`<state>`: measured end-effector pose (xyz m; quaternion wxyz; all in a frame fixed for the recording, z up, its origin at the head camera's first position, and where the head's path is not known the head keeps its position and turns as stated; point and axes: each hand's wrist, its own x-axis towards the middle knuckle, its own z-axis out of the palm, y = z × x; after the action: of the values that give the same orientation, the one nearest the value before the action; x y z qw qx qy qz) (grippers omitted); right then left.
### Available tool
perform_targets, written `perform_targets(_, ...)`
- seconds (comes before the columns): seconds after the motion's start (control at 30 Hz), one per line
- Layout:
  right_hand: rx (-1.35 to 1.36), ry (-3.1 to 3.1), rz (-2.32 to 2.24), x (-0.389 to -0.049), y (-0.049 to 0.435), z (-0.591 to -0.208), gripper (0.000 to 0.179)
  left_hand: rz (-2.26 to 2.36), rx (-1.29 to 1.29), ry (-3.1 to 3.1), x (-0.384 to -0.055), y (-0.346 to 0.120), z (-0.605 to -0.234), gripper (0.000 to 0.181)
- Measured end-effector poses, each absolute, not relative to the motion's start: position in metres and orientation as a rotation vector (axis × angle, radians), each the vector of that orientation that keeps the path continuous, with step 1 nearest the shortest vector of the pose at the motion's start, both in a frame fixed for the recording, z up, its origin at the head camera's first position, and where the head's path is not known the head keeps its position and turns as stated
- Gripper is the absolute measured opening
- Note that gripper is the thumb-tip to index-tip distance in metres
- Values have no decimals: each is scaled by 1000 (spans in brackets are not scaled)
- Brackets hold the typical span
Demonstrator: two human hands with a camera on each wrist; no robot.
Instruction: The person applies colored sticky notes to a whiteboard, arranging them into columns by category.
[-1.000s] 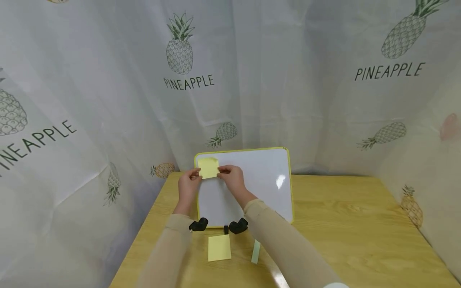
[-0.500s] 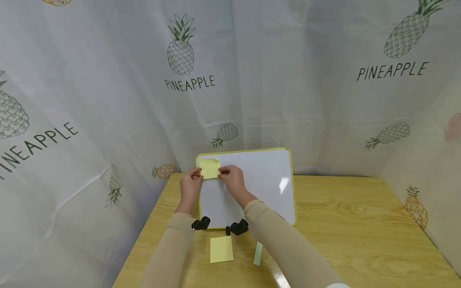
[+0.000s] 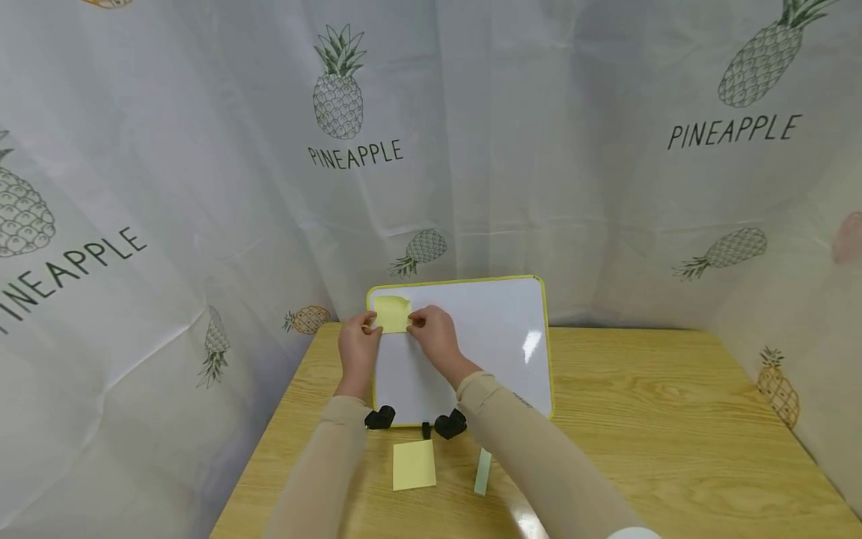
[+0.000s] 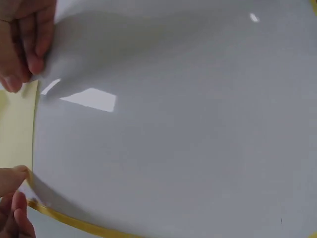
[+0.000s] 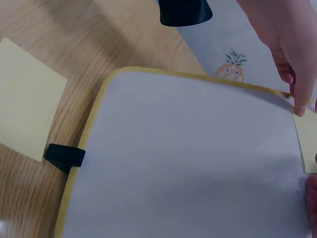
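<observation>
A yellow sticky note (image 3: 392, 313) lies against the upper left of a whiteboard (image 3: 471, 359) with a yellow frame. Its top right corner curls up. My left hand (image 3: 358, 346) pinches the note near its lower left corner. At the lower right corner, my right hand (image 3: 434, 337) holds it between thumb and fingers. The left wrist view shows the left thumb (image 4: 12, 181) flat on the note's corner, close to the board's frame. In the right wrist view only a little of the right hand (image 5: 312, 193) shows at the edge.
On the wooden table (image 3: 640, 419), a yellow sticky note pad (image 3: 414, 466) lies in front of the board. A pale green strip (image 3: 483, 473) is to its right, near the right sleeve. A small black clip (image 3: 426, 430) sits at the board's bottom edge. A pineapple-print curtain (image 3: 512, 165) hangs behind.
My left hand has shifted slightly right and down along the note to its lower left corner. The right hand and the note stay almost in place.
</observation>
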<state>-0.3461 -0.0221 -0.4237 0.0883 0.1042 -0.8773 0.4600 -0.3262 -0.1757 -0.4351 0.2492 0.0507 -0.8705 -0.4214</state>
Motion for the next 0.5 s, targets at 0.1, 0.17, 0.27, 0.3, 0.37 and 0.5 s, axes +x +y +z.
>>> perform_targets(0.1, 358, -2644, 1240, -346, -21, -422, 18, -956, 73, -2404, -326, -177, -438, 33)
perform_targets(0.17, 420, -2657, 1103, -346, -20, -422, 18, -827, 21, -2415, -327, -178, -440, 38)
perform_targets(0.27, 542, -2639, 842, -346, -17, -421, 20, -651, -59, -2423, -327, -180, -440, 47)
perform_targets(0.3, 589, -2619, 754, -346, -17, -420, 22, -593, -84, -2425, -326, -180, -440, 50)
perform_targets(0.37, 684, -2570, 596, -345, -16, -419, 26, -481, -126, -2434, -327, -180, -438, 55)
perform_targets(0.5, 821, -2522, 344, -346, -15, -418, 37, -353, -175, -2493, -328, -182, -435, 63)
